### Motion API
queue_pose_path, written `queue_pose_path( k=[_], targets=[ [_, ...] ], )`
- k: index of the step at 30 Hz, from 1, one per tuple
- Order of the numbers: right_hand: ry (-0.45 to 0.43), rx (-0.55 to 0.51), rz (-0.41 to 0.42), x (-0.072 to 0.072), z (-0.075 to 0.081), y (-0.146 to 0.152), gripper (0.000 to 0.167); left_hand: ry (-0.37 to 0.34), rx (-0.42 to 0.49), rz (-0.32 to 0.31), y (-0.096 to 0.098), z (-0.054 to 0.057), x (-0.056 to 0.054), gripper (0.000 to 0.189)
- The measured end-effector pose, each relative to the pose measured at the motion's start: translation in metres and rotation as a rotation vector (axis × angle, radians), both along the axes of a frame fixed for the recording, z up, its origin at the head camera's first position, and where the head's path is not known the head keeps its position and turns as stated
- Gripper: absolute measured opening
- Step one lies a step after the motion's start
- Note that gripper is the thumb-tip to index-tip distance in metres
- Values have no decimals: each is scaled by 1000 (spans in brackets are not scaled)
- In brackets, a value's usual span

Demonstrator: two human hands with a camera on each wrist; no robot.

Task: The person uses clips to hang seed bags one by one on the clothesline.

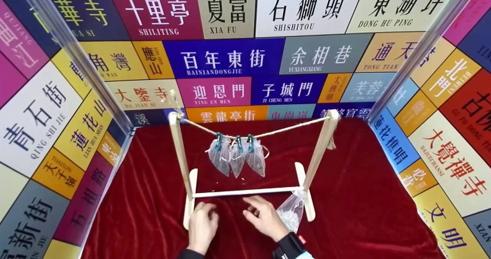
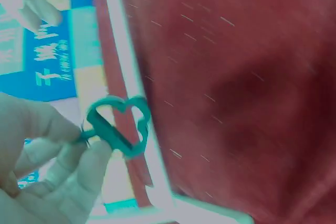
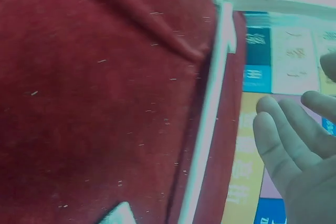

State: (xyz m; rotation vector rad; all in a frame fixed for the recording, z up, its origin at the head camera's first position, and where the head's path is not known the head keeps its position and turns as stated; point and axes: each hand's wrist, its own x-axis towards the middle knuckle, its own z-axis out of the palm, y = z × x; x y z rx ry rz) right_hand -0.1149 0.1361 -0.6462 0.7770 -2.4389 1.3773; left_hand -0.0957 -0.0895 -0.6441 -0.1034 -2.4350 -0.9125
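A teal clip with a heart-shaped outline (image 2: 116,132) is pinched between the thumb and fingers of my left hand (image 2: 52,166). In the head view the left hand (image 1: 203,222) is near the left foot of a wooden frame (image 1: 249,192), and the clip is hidden there. My right hand (image 1: 264,216) hovers below the frame's lower bar, fingers loosely bent; the right wrist view shows this hand (image 3: 299,156) holding nothing. Beside it, a sheer bag of white granules (image 1: 288,216) sits at the bar's right end. Three small sheer bags (image 1: 238,161) hang from a rope (image 1: 295,126) by teal clips (image 1: 251,143).
Dark red velvet cloth (image 1: 356,197) covers the table, with a few pale specks near the bar. Walls printed with colourful signs (image 1: 230,57) enclose the back and sides. The frame's two uprights (image 1: 321,151) rise on either side of the hanging bags.
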Motion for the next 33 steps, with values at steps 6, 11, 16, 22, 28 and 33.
queue_pose_path(
  k=[6, 11, 16, 22, 28, 33],
  targets=[
    [-190, -49, 72, 2, 6, 9, 50, 92, 131, -236, 22, 15, -2, 31],
    [-309, -49, 121, 6, 3, 12, 58, 108, 203, -351, 39, 12, 2, 30],
    [-353, -75, 114, 9, 2, 13, 47, 152, 259, -435, 48, 9, 5, 21],
    [-337, -64, 96, 7, 6, 16, 41, 91, 348, -447, 49, 10, 5, 26],
    [-300, -36, 75, 5, 11, 18, 44, -85, 474, -448, 45, 15, 0, 44],
    [-280, -33, 105, 6, 15, 18, 45, -157, 508, -509, 42, 19, -2, 45]
  ],
)
